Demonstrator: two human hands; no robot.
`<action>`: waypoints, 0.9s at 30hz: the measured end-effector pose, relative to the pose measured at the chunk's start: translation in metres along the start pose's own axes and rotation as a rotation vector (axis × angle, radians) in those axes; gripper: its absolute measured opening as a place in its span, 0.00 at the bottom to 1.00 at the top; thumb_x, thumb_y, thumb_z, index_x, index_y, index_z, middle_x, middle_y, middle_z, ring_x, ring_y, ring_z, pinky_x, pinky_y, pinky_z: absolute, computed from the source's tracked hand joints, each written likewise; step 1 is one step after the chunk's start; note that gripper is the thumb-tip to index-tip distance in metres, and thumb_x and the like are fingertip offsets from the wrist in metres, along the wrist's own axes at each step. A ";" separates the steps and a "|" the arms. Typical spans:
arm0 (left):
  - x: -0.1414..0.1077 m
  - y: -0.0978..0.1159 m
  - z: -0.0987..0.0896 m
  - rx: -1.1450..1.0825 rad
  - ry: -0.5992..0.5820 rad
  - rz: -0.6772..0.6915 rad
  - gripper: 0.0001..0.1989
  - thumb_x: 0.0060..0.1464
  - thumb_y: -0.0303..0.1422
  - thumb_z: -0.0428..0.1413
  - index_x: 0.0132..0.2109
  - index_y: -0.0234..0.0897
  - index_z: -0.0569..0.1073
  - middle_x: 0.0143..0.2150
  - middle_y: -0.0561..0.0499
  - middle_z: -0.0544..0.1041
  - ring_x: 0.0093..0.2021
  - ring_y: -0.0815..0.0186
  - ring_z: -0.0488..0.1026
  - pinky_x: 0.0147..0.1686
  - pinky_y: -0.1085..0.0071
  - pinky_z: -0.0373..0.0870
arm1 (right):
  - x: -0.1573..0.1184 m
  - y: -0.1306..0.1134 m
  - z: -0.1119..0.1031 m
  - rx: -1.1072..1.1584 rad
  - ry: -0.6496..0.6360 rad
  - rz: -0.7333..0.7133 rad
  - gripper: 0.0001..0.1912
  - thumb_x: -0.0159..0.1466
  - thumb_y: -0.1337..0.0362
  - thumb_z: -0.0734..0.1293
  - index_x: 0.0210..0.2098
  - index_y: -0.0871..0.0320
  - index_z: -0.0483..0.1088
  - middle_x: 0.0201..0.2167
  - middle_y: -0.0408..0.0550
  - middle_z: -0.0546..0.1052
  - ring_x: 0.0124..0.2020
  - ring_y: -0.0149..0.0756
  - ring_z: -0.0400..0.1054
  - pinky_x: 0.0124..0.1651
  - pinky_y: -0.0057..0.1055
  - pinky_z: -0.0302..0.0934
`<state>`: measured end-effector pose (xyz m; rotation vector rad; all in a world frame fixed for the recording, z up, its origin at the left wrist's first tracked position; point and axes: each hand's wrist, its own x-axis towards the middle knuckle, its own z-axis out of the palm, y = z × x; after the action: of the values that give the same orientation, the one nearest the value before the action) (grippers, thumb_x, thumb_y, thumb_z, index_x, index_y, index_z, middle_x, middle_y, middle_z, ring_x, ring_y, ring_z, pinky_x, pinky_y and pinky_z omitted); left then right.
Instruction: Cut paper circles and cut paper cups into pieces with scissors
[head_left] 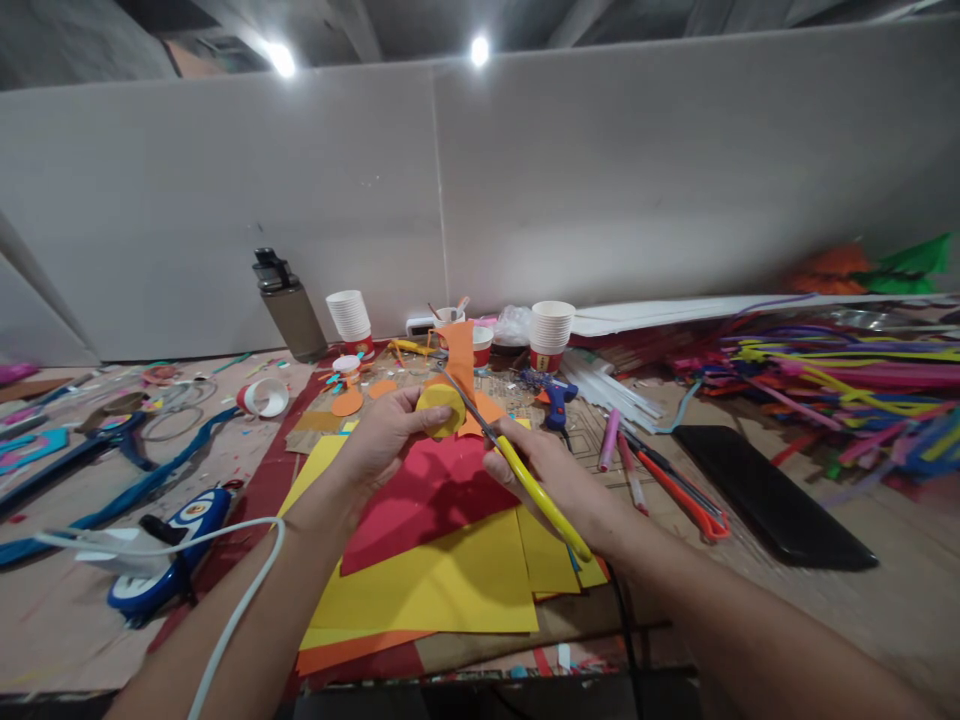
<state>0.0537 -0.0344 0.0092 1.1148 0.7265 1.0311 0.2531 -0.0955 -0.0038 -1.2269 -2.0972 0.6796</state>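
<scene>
My left hand (386, 430) pinches a round yellow disc (439, 408) above the craft sheets. An orange paper piece (459, 350) is upright just behind the disc; whether my left hand holds it too is unclear. My right hand (551, 470) is closed around yellow-handled scissors (534, 487), whose blades point up and left, beside the disc and over the orange piece. Below both hands lie a red sheet (427, 490) and yellow sheets (450, 585), stacked at angles.
Paper cups (553, 325), a blue glue gun (559, 402) and orange cut-outs (347, 403) lie beyond the hands. At right are a black phone-like slab (772, 495) and pipe cleaners (862, 380). A dark bottle (292, 315) stands back left; a white cable (251, 590) crosses my left forearm.
</scene>
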 end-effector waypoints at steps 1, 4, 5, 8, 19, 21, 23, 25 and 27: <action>0.000 0.000 0.000 0.002 -0.004 -0.003 0.11 0.37 0.31 0.67 0.32 0.32 0.78 0.26 0.51 0.76 0.26 0.73 0.69 0.29 0.77 0.64 | 0.000 0.000 0.000 0.006 -0.001 0.001 0.16 0.66 0.50 0.59 0.31 0.56 0.58 0.26 0.38 0.62 0.27 0.29 0.54 0.30 0.27 0.47; 0.000 0.002 -0.002 0.019 -0.015 -0.017 0.12 0.37 0.31 0.67 0.32 0.31 0.78 0.27 0.51 0.76 0.27 0.73 0.68 0.30 0.77 0.63 | 0.001 0.001 0.001 0.017 -0.004 0.004 0.16 0.66 0.50 0.59 0.31 0.56 0.58 0.25 0.38 0.62 0.27 0.29 0.54 0.30 0.27 0.47; 0.000 0.003 -0.002 0.030 -0.018 -0.021 0.12 0.36 0.31 0.67 0.32 0.31 0.78 0.27 0.51 0.76 0.26 0.73 0.68 0.29 0.77 0.62 | 0.001 0.001 0.001 0.016 -0.007 0.005 0.16 0.66 0.50 0.59 0.31 0.56 0.58 0.25 0.38 0.62 0.27 0.29 0.54 0.30 0.27 0.47; 0.000 0.005 -0.005 0.076 -0.024 -0.033 0.12 0.36 0.31 0.67 0.31 0.31 0.77 0.26 0.51 0.75 0.25 0.74 0.66 0.28 0.76 0.61 | 0.001 0.002 0.001 0.005 -0.018 0.004 0.16 0.66 0.50 0.59 0.31 0.56 0.57 0.25 0.38 0.61 0.26 0.28 0.54 0.30 0.27 0.47; 0.004 0.008 -0.027 0.318 -0.114 -0.026 0.12 0.40 0.35 0.65 0.32 0.31 0.75 0.28 0.51 0.74 0.27 0.72 0.65 0.29 0.74 0.58 | -0.001 -0.004 -0.001 -0.034 -0.060 0.024 0.16 0.65 0.50 0.61 0.31 0.57 0.60 0.23 0.37 0.61 0.25 0.28 0.53 0.28 0.26 0.44; 0.004 0.008 -0.029 0.328 -0.127 -0.028 0.11 0.41 0.34 0.64 0.32 0.32 0.75 0.27 0.52 0.73 0.26 0.72 0.64 0.29 0.74 0.58 | 0.000 -0.004 -0.001 -0.029 -0.057 0.016 0.16 0.65 0.51 0.62 0.31 0.57 0.61 0.23 0.37 0.62 0.25 0.28 0.54 0.28 0.26 0.44; 0.004 0.008 -0.031 0.342 -0.142 -0.029 0.10 0.42 0.34 0.64 0.30 0.33 0.74 0.26 0.53 0.72 0.26 0.73 0.64 0.28 0.74 0.58 | 0.000 -0.003 0.000 -0.018 -0.053 0.003 0.16 0.65 0.51 0.62 0.31 0.57 0.62 0.24 0.38 0.63 0.26 0.28 0.54 0.29 0.26 0.45; 0.004 0.008 -0.034 0.367 -0.163 -0.039 0.09 0.43 0.34 0.64 0.30 0.33 0.74 0.26 0.53 0.71 0.26 0.73 0.63 0.28 0.74 0.58 | 0.001 -0.003 0.000 0.000 -0.051 -0.009 0.16 0.64 0.51 0.63 0.31 0.58 0.63 0.24 0.38 0.63 0.26 0.28 0.54 0.29 0.26 0.45; 0.005 0.008 -0.036 0.399 -0.172 -0.047 0.08 0.44 0.34 0.64 0.30 0.33 0.75 0.26 0.53 0.72 0.26 0.72 0.64 0.29 0.74 0.59 | 0.001 -0.003 0.000 0.019 -0.058 -0.017 0.16 0.64 0.51 0.63 0.32 0.58 0.64 0.25 0.39 0.65 0.26 0.28 0.56 0.30 0.26 0.46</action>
<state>0.0216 -0.0154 0.0055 1.5015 0.8359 0.7550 0.2509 -0.0958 -0.0014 -1.1909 -2.1411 0.7345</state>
